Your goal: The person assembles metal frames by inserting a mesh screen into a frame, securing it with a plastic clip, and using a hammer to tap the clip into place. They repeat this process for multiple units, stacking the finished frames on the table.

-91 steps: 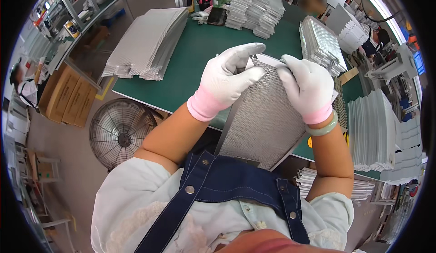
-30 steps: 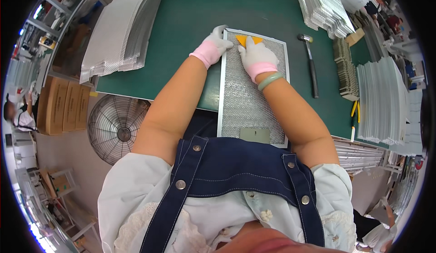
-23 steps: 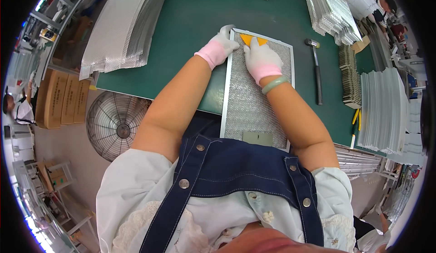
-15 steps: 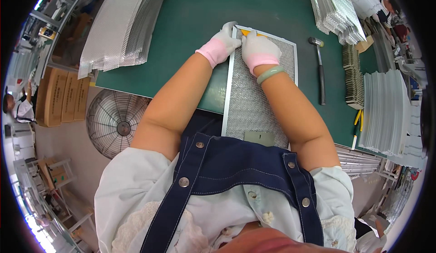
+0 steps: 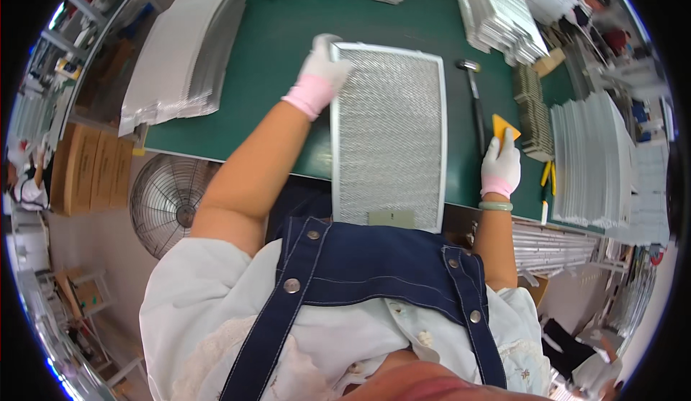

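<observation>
Your left hand (image 5: 327,64) grips the upper-left corner of a white frame (image 5: 443,135) holding metal mesh (image 5: 389,135), lying partly on the desk (image 5: 288,38); your right hand (image 5: 502,167) pinches an orange scraper (image 5: 504,126) near the hammer (image 5: 478,113). What the cardboard boxes (image 5: 93,167) contain cannot be told.

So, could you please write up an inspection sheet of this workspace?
Surface: green table, with stacked mesh sheets at its left.
Job's things: framed mesh panel, its near end past the table edge; orange flat tool, apart from the panel.
Clutter: hammer and yellow-handled tool, right of the panel.
Hands: left hand grips the panel's far left corner; right hand holds the orange tool.
Cables: nothing seen.
Surroundings: fan and cardboard boxes, left.
</observation>
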`<state>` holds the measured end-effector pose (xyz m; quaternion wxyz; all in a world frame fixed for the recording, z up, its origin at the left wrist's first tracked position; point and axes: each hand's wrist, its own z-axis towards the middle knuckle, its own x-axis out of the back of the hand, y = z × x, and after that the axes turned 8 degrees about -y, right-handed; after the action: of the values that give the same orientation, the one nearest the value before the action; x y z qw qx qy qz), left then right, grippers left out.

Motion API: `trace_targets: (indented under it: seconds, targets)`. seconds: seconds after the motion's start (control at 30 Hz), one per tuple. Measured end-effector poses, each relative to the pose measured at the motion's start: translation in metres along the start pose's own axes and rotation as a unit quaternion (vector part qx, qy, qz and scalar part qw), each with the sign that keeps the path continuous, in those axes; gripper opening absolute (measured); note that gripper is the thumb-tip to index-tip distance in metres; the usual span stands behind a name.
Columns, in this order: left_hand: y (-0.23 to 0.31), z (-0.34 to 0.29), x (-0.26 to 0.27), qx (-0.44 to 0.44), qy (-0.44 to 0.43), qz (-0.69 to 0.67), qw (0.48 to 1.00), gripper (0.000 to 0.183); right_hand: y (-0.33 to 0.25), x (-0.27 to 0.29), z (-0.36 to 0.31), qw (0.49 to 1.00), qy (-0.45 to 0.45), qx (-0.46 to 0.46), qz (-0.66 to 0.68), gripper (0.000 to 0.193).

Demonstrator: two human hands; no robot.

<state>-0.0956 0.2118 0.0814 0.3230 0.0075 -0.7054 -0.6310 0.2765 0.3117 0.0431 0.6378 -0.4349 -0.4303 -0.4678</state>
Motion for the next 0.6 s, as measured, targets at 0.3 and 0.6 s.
trace_targets:
  seconds: [0.3, 0.6]
  targets:
    - [0.237, -0.111, 0.022, -0.56, -0.07, -0.152, 0.811, 0.031, -0.035, 0.0, 0.051, 0.989, -0.087, 0.109, 0.042, 0.033]
    - [0.232, -0.087, -0.046, -0.554, -0.311, 0.325, 0.7, 0.019, 0.0, -0.008, 0.102, 0.909, -0.267, 0.091, 0.307, 0.043]
